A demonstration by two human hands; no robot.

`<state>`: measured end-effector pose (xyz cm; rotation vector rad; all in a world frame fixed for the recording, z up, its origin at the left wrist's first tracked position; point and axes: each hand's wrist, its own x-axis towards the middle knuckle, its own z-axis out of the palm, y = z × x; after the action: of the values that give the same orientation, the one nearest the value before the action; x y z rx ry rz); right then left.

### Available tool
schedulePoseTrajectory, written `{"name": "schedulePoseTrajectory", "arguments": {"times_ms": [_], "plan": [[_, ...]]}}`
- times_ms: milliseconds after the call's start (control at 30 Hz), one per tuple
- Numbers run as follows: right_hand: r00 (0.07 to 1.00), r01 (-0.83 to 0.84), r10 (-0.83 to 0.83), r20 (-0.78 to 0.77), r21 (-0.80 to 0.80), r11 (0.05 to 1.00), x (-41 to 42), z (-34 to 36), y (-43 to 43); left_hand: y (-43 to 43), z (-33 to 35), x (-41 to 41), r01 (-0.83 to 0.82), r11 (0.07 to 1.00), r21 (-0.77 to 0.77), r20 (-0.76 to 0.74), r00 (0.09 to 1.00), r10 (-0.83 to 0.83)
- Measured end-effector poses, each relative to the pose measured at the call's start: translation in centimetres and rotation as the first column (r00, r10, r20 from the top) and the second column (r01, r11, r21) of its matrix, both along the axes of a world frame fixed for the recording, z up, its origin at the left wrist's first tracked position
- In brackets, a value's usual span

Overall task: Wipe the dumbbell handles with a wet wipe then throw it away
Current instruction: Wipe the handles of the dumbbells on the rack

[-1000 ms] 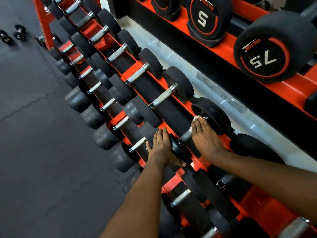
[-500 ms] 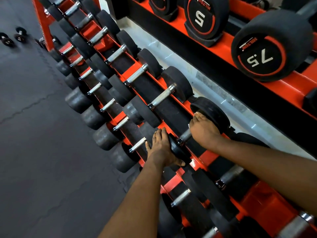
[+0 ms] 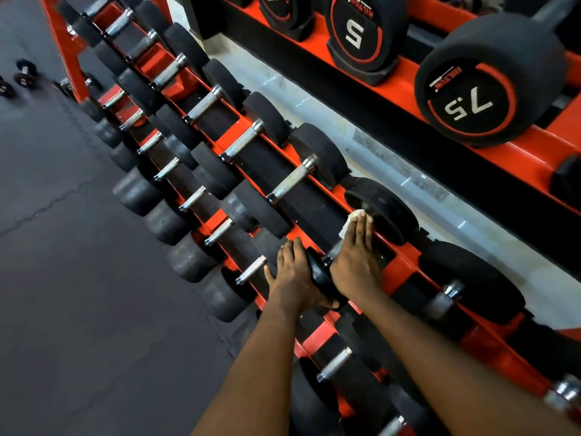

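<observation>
On the orange rack (image 3: 405, 265), one dumbbell lies across the top rail; its far black head (image 3: 390, 212) shows, while its steel handle is mostly hidden under my right hand (image 3: 356, 256). That hand lies flat with straight fingers and presses a white wet wipe (image 3: 351, 221) onto the handle beside the far head. My left hand (image 3: 292, 275) holds the dumbbell's near head (image 3: 319, 276), fingers laid over its face and thumb hooked round the rim.
Several more dumbbells with knurled steel handles (image 3: 292, 180) fill the rack's tiers to the left. A second rack behind carries round weights marked 7.5 (image 3: 471, 99) and 5 (image 3: 355, 33). Dark rubber floor (image 3: 78, 278) lies left, with small dumbbells (image 3: 23, 73) on it.
My right hand has slid along the handle toward the far head and its fingers have straightened; the white wipe now shows under the fingertips. My left hand has stayed on the near head.
</observation>
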<state>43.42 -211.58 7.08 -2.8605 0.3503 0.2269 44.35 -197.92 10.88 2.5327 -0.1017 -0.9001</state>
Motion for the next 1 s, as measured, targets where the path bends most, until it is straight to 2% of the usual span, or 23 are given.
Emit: {"name": "schedulePoseTrajectory", "arguments": {"times_ms": [33,67,100,167,267,367,433,467,533,600,667,733,767,800,867,933,1000], "plan": [[0.992,0.103,-0.114,0.06,0.161,0.982,-0.1,-0.2,0.8,0.0,-0.1,0.1,0.003,1.0,-0.005,0.003,1.0,-0.003],[0.965,0.206,-0.246,0.087,0.327,0.923,0.0,0.0,1.5,0.0,-0.2,0.0,0.003,1.0,-0.014,0.007,1.0,-0.003],[0.931,0.282,-0.357,0.074,0.475,0.833,0.4,-0.2,1.9,0.0,-0.3,0.1,0.001,1.0,-0.022,0.012,1.0,0.0],[0.857,0.399,-0.516,-0.011,0.648,0.649,1.2,-0.3,2.7,0.1,-0.5,0.2,-0.007,0.999,-0.033,0.021,1.0,0.008],[0.677,0.498,-0.723,-0.137,0.809,0.313,2.6,0.7,3.2,0.2,-0.8,0.0,-0.006,0.999,-0.05,0.037,0.999,0.008],[0.44,0.464,-0.858,-0.266,0.885,-0.036,4.2,2.3,2.4,0.2,-0.8,0.0,0.002,0.999,-0.045,0.044,0.999,0.0],[0.304,0.493,-0.877,-0.372,0.849,-0.189,5.7,2.6,1.3,0.1,-0.7,0.0,0.006,0.999,-0.042,0.037,0.999,-0.005],[0.276,0.506,-0.86,-0.429,0.826,-0.249,6.2,2.6,0.7,0.1,-0.6,0.0,0.007,0.999,-0.04,0.031,1.0,-0.006],[0.286,0.537,-0.81,-0.511,0.786,-0.306,6.6,2.1,-0.2,0.2,-0.5,0.0,0.01,0.999,-0.03,0.027,1.0,-0.009],[0.31,0.53,-0.805,-0.506,0.795,-0.296,6.1,1.5,-0.4,0.2,-0.2,0.0,0.011,1.0,-0.022,0.021,1.0,-0.011],[0.352,0.5,-0.834,-0.426,0.838,-0.217,4.5,1.4,0.7,0.2,-0.3,0.1,0.01,1.0,-0.026,0.031,0.999,-0.009],[0.439,0.475,-0.837,-0.326,0.875,-0.091,3.0,1.5,2.3,0.0,-0.3,0.1,0.014,1.0,-0.026,0.053,0.999,-0.012],[0.473,0.466,-0.822,-0.317,0.882,-0.072,2.7,1.6,2.8,0.0,-0.4,0.1,0.012,1.0,-0.024,0.057,0.998,-0.01],[0.474,0.462,-0.818,-0.327,0.883,-0.085,2.8,1.9,2.8,0.0,-0.4,0.1,0.01,1.0,-0.022,0.054,0.998,-0.009],[0.433,0.437,-0.805,-0.406,0.875,-0.206,3.8,2.3,1.5,0.0,-0.3,0.0,0.009,1.0,-0.01,0.042,0.999,-0.009],[0.441,0.37,-0.761,-0.475,0.869,-0.328,4.7,2.9,-0.2,0.0,-0.2,0.0,0.003,1.0,-0.005,0.013,1.0,-0.003],[0.472,0.324,-0.735,-0.488,0.871,-0.37,5.2,2.6,-1.1,0.0,-0.1,0.1,0.004,1.0,-0.008,0.019,1.0,-0.003]]}}
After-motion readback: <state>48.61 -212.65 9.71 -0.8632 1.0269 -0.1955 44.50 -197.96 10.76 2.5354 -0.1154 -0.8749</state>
